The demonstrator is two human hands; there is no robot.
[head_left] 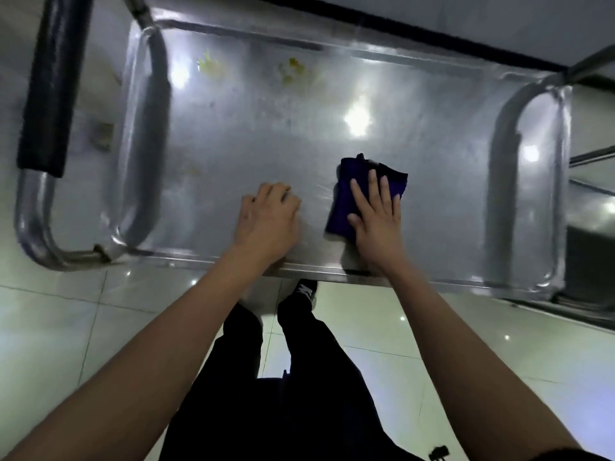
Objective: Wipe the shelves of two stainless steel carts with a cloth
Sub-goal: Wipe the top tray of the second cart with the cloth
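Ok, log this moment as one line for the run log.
right hand: flat on blue cloth | left hand: resting on top shelf, empty | yellowish stains: far side, unwiped

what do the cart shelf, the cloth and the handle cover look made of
Shelf: stainless steel, brushed and shiny, mirroring the ceiling lights. Cloth under the right hand: soft dark blue fabric, folded, matte, perhaps microfibre. Handle cover: black, dull, probably foam or rubber.

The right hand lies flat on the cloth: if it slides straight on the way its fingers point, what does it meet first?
Probably nothing soon. Ahead of the right hand and the dark blue cloth lies bare shelf, then its far raised rim. The yellowish stains sit left of that line.
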